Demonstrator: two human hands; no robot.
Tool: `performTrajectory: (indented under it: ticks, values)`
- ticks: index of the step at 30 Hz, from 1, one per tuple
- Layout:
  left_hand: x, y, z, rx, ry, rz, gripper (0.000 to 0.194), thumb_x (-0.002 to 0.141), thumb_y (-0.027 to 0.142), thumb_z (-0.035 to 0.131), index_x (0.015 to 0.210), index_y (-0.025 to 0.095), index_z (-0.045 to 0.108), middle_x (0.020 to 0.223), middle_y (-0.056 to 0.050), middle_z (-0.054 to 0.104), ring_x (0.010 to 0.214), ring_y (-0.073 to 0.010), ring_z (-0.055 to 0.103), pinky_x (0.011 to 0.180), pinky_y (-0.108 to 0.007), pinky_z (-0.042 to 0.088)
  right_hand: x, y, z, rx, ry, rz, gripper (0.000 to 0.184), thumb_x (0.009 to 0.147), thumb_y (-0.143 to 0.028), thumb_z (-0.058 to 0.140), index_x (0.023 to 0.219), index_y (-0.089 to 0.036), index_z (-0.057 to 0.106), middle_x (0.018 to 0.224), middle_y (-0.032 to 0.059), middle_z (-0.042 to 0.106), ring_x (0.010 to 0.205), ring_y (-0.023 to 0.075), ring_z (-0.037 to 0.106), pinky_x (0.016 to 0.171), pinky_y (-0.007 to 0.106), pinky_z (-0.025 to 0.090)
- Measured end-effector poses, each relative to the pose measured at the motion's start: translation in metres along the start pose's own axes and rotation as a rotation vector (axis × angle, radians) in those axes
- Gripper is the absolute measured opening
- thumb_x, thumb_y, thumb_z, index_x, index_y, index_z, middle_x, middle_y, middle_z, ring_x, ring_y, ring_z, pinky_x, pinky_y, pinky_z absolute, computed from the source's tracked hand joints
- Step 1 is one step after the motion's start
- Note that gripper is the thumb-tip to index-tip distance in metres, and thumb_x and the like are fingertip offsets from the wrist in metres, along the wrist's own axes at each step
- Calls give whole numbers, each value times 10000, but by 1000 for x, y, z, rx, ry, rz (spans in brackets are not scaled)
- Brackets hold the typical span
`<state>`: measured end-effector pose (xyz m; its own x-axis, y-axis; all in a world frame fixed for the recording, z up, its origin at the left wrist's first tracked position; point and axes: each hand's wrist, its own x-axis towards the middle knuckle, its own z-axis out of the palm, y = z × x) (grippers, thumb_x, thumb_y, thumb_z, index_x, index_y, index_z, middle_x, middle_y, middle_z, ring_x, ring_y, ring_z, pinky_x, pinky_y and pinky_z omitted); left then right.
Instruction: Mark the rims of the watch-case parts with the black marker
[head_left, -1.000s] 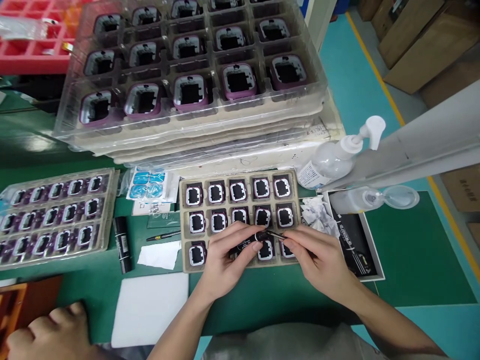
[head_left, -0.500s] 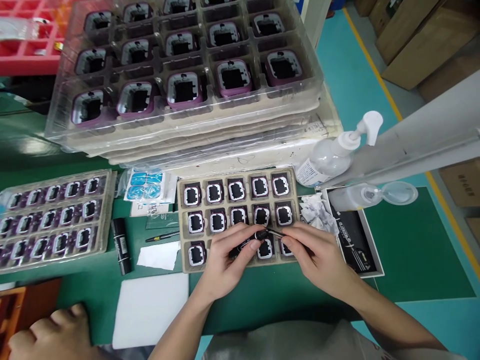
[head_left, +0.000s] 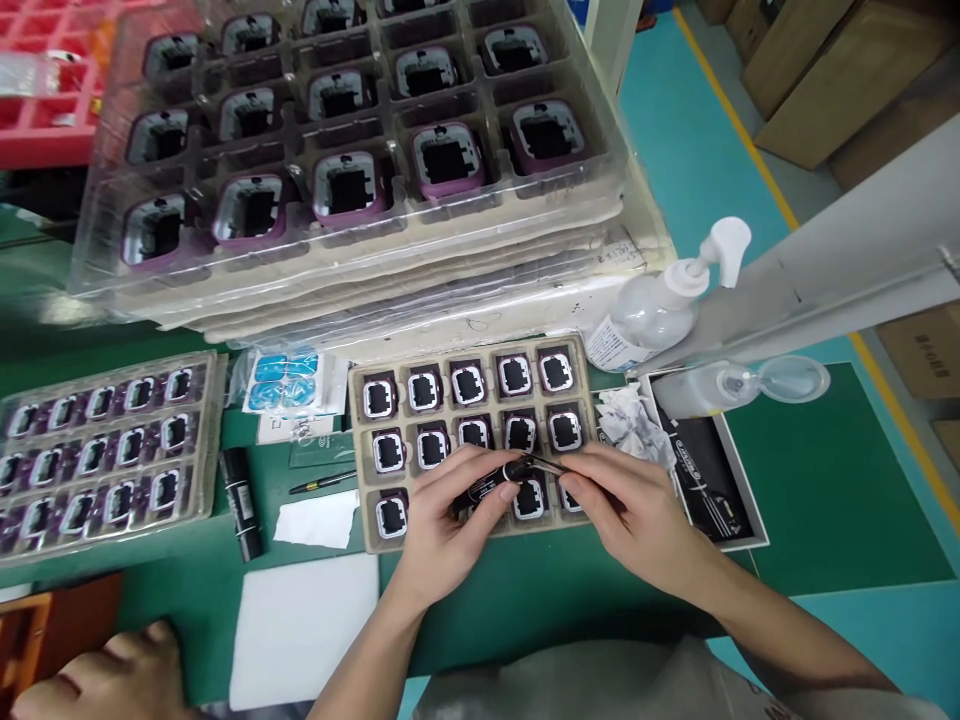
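Note:
My left hand (head_left: 450, 525) is closed around a small black cylinder-shaped tool (head_left: 491, 482), held over the bottom row of a beige tray (head_left: 360, 450). The tray holds several purple square frames with black centres (head_left: 468, 384). My right hand (head_left: 637, 520) pinches thin tweezers (head_left: 546, 464), their tips touching the end of the black tool. Both hands hover just above the tray's lower right cells.
A tall stack of clear-lidded trays (head_left: 360, 160) stands behind. A second beige tray (head_left: 97, 440) lies at left, with a black marker (head_left: 240, 500), a white pad (head_left: 300, 625) and another person's hand (head_left: 105, 680). Pump bottles (head_left: 660, 300) and a black card (head_left: 705, 470) sit at right.
The view has drifted slightly, so everything sits a little left and up. My hands stay in the same hold over the tray, with tweezers still at the tool's tip.

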<state>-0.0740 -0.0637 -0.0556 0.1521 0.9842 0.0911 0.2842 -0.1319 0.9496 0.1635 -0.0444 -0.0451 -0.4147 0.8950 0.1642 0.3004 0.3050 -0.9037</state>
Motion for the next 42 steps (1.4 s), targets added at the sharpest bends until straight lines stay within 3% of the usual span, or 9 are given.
performTrajectory:
  ticks: [12,26,36,42]
  values:
    - [1,1,0,-5,0,1,312,961,149,745,1238,290,769,1142,-37,777,1018,-169,717,917,-278,540,-4,5,4,-22,73,-73,237,1054,-83,600,1223,-219,695,909,14,631,744,115,572,628,268,452]
    - [-2,-3,1,-52,-52,-29,362,1013,153,676,1327,316,754,1190,-52,763,1032,-174,702,893,-278,527,-1,-1,0,28,-9,5,192,1093,-161,569,1236,-204,691,974,30,650,798,116,600,686,259,490]
    - [-1,-1,0,-18,-67,-40,327,1021,190,674,1323,277,762,1128,-67,772,981,-182,703,867,-291,524,-4,4,3,-33,54,-47,208,1069,-112,589,1201,-217,710,929,28,664,769,128,603,640,271,468]
    - [-4,-4,0,-8,-44,-93,314,1029,252,671,1328,257,766,1135,-87,800,955,-204,737,849,-310,551,0,-1,-1,-12,-15,25,189,1100,-192,554,1208,-204,710,952,47,669,787,141,619,649,276,498]
